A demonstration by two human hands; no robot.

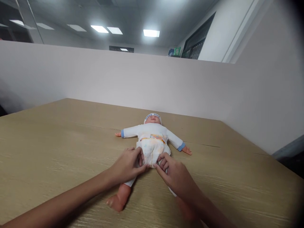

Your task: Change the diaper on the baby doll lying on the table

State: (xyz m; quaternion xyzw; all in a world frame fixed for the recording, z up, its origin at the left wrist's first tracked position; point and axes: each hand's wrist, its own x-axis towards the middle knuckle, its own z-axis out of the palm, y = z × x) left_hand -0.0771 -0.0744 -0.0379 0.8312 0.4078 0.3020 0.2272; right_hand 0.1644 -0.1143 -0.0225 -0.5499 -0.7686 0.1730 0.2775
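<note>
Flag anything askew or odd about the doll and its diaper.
Nothing stands out. The doll lies flat on its back on the table, diaper on, with left hand and right hand at its crotch.

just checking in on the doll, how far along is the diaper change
Mostly on, it seems: the diaper already wraps the baby doll, which lies on its back on the wooden table, and the waistband sits across its belly. In hand: the left hand and right hand are both at the diaper's lower edge by the legs. The legs look bare; whether the side tabs are fastened cannot be told.
</note>
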